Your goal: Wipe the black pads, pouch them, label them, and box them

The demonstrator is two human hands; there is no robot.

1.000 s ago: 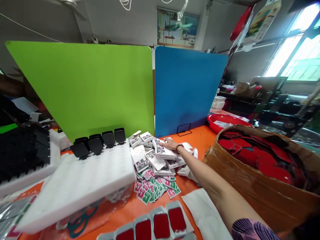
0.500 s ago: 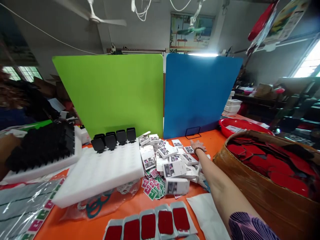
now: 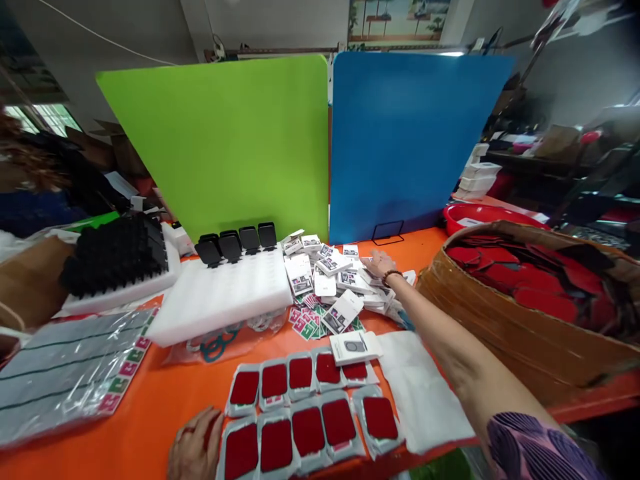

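Ten red packets (image 3: 309, 430) before a heap of white boxes (image 3: 336, 263)

Nearest my camera, my left hand (image 3: 195, 447) rests on the orange table (image 3: 135, 427), fingers loosely extended, beside two rows of packets. One loose carton (image 3: 356, 347) overlaps the far row's right end. Beyond it, my right hand (image 3: 379, 265) reaches the heap's right side; from here I cannot tell whether it grips anything. Behind stand green (image 3: 215, 153) and blue panels (image 3: 410, 147).

My right arm (image 3: 453, 347) reaches far forward, right hand (image 3: 380, 264) palm down, while my left hand (image 3: 193, 450) lies close in, fingers (image 3: 200, 421) loosely bent.
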